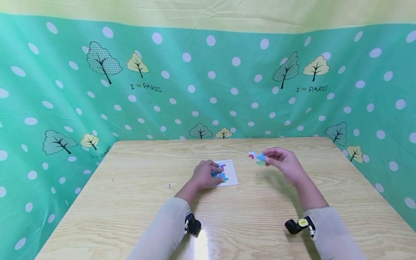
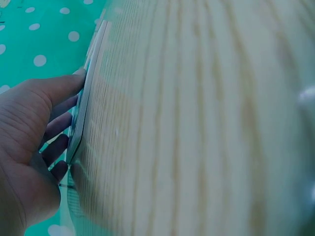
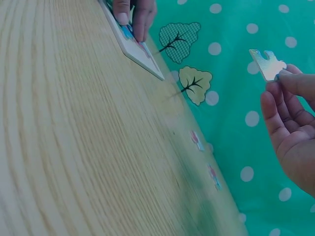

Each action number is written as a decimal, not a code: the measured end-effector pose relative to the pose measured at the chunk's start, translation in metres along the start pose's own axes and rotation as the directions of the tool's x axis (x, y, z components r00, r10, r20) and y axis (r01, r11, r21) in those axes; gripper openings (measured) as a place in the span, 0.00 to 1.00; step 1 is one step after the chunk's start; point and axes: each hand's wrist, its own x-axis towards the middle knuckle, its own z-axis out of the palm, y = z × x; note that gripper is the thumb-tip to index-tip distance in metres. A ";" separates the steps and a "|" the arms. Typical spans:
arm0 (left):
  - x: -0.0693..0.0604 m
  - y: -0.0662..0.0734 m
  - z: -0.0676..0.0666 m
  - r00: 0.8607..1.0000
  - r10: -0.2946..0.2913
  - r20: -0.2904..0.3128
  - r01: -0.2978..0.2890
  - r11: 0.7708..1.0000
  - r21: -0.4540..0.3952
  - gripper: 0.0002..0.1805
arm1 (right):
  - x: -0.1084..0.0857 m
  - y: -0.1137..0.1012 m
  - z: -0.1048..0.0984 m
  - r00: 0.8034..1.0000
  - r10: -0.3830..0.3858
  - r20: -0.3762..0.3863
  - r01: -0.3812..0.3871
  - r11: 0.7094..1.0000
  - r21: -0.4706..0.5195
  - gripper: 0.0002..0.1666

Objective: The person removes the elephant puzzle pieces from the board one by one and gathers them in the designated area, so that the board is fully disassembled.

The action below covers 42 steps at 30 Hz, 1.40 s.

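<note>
Near the table's point(image 1: 130, 202) middle, head view, the left hand point(image 1: 206, 175) rests relaxed fingers on a puzzle board point(image 1: 231, 172); the right hand point(image 1: 282, 161) is at three o'clock from it. Left wrist: thumb at the board's edge! Right wrist: that hand pinches a puzzle piece point(image 3: 267, 67), two loose pieces point(image 3: 197, 141) at seven o'clock.

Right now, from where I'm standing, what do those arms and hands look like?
They're a person's. The left sleeve and right sleeve are plain, pale greyish beige. Near each cuff sits a small black device, left and right; the right one has a yellow label, too small to read. The left hand and right hand wear no gloves.
</note>
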 end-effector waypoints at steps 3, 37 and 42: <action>0.000 0.000 0.000 1.000 0.001 0.001 -0.001 1.000 0.001 0.18 | 0.000 0.002 -0.004 1.000 -0.005 -0.009 0.004 1.000 -0.017 0.17; -0.002 0.003 -0.003 1.000 0.004 0.003 -0.003 1.000 -0.020 0.19 | -0.002 0.025 -0.048 0.981 0.088 -0.173 -0.104 0.991 -0.086 0.22; -0.002 0.002 -0.003 1.000 0.003 0.007 -0.003 1.000 -0.010 0.18 | 0.002 0.032 -0.053 0.977 0.107 -0.186 -0.117 0.992 -0.044 0.19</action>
